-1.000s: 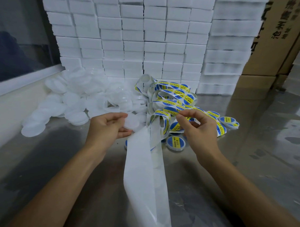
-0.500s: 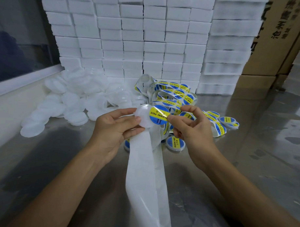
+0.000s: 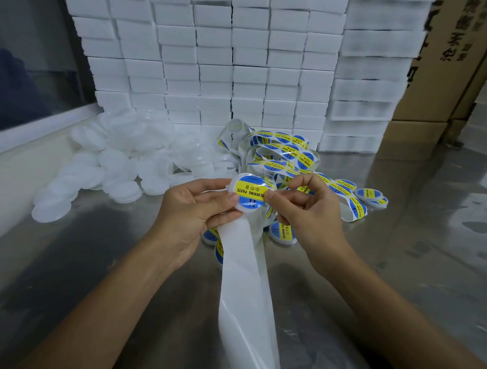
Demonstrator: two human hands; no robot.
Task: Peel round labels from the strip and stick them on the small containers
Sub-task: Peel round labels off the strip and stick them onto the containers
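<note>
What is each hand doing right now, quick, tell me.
Left hand: holding a small white container.
Right hand: pinching the round label at its edge, against that container.

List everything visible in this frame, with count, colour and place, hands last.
container in hand: one, white, held up at centre by the left hand.
round label: one, blue and yellow, on that container's face.
label strip: one tangled coil, blue and yellow labels, behind the hands.
empty backing: white, trailing from the hands toward the viewer.
labelled containers: several, white with blue and yellow labels, on the table beside and under the hands.
unlabelled containers: large pile, white, left rear.
white boxes: many, stacked along the back.
cardboard boxes: brown, right rear.
table: one, shiny metal.
left hand: grips the container.
right hand: thumb at the label's edge.
</note>
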